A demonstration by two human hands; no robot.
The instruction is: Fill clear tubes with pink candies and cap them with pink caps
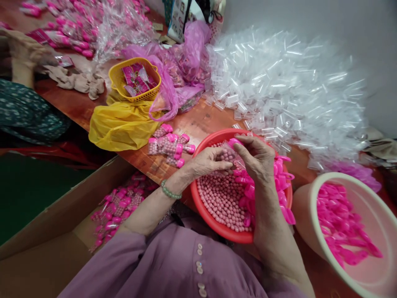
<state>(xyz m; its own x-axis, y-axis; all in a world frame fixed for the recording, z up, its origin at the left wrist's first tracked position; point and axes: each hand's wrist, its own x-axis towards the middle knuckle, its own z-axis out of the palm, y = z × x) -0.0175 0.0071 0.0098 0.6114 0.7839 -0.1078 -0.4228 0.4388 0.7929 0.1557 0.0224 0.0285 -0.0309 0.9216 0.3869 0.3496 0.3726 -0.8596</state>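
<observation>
Over the red basin (203, 207) my left hand (209, 162) grips a small clear plastic container (228, 155) with pink beads inside. My right hand (256, 155) pinches a bright pink cap (235, 142) at the container's upper end; whether the cap is fully seated I cannot tell. Below the hands, loose pink beads (221, 200) fill the left part of the basin. Bright pink plastic pieces (248, 190) lie in its right part, partly hidden by my right hand and forearm. Several capped bead containers (172, 147) lie on the table left of the basin.
A heap of clear empty containers (285, 82) covers the back right. A pale tub (310, 207) holds pink pieces. Filled containers (116, 211) lie in a cardboard box (62, 207). A yellow basket (116, 78) and yellow bag (122, 126) stand left; another person's hand (26, 47) is beyond.
</observation>
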